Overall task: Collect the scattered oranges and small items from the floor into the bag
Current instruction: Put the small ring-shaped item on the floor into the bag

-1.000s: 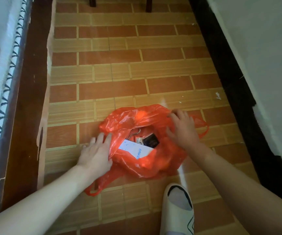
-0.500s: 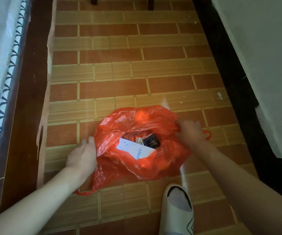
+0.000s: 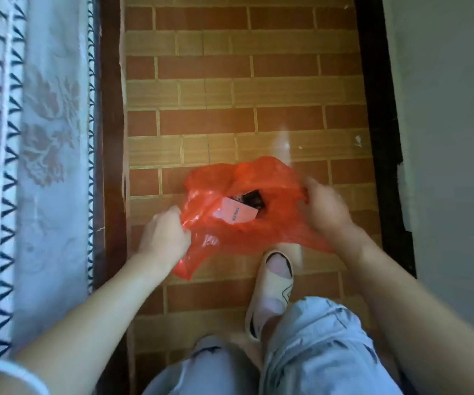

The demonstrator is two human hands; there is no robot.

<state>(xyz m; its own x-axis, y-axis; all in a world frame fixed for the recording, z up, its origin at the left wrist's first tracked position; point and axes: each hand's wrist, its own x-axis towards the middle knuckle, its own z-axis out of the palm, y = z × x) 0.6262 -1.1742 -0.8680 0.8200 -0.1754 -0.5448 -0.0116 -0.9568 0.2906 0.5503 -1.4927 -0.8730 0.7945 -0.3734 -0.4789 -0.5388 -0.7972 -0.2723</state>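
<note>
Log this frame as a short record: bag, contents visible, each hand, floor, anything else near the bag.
bag: orange plastic bag, mouth held open
contents visible: white card or box, dark small item; no oranges seen
left hand: left hand, grip closed on the bag's left edge
right hand: right hand, grip closed on the bag's right edge
floor: brick-pattern floor, no loose items in view
nearby: pale slipper just below the bag

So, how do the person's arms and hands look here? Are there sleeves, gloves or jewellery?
Both forearms are bare up to the frame edge. The left hand and the right hand wear no gloves, and no rings, watch or bracelet show. A white sleeve edge appears at the lower left corner, near the left upper arm. The picture is slightly blurred, so very fine details cannot be told.
</note>
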